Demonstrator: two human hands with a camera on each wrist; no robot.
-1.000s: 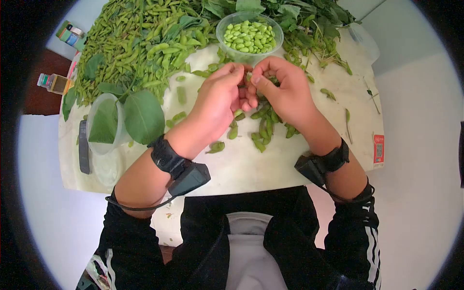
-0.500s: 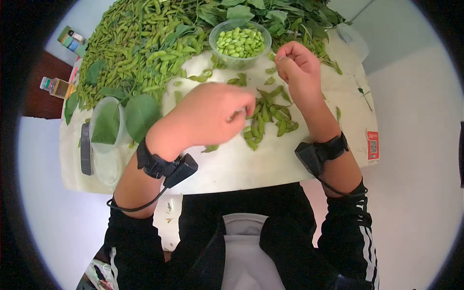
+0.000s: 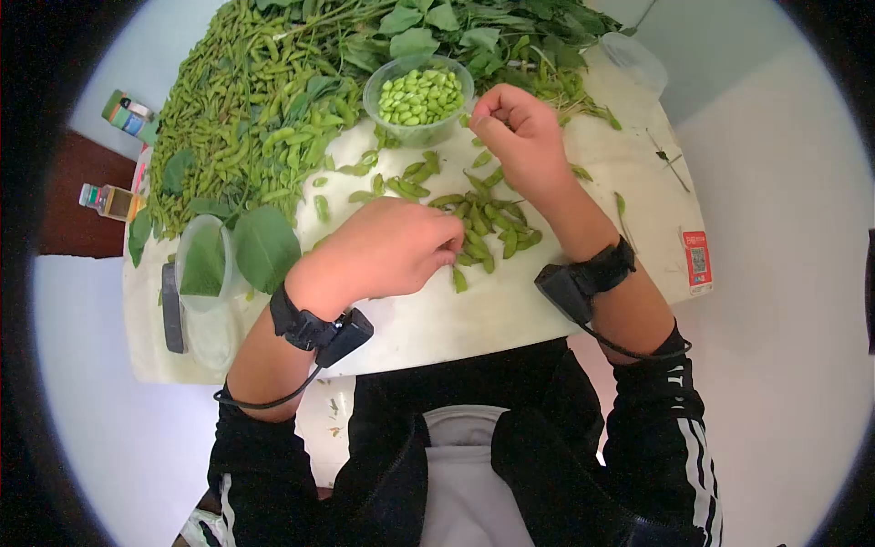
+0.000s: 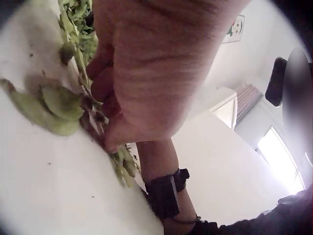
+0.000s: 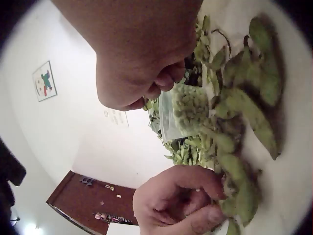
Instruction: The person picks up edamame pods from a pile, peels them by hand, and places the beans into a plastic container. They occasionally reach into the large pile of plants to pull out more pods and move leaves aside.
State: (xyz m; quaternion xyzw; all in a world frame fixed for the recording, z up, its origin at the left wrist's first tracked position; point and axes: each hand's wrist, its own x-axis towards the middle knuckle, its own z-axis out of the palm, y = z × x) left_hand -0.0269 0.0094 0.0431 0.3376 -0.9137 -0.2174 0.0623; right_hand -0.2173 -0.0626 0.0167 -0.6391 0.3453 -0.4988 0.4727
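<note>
Pinching a bumpy green pod (image 5: 246, 201) between finger and thumb, my left hand (image 3: 392, 244) bends low over the smooth, pale table (image 3: 428, 333). The pod is at the edge of a small pile of pods (image 3: 492, 223), curved ones with round lumps in them. My right hand (image 3: 529, 137) is curled up beside a bowl (image 3: 417, 137), and its finger and thumb pinch a small green bit (image 3: 466, 119). I can't tell if that's a bean or a shell. The bowl is round, see-through plastic, and it's full of smooth, pale green beans (image 3: 421, 97). Past my left hand is a big, lumpy heap of pods (image 3: 246, 118). A wide, flat leaf (image 3: 266, 248) lies near my left wrist.
</note>
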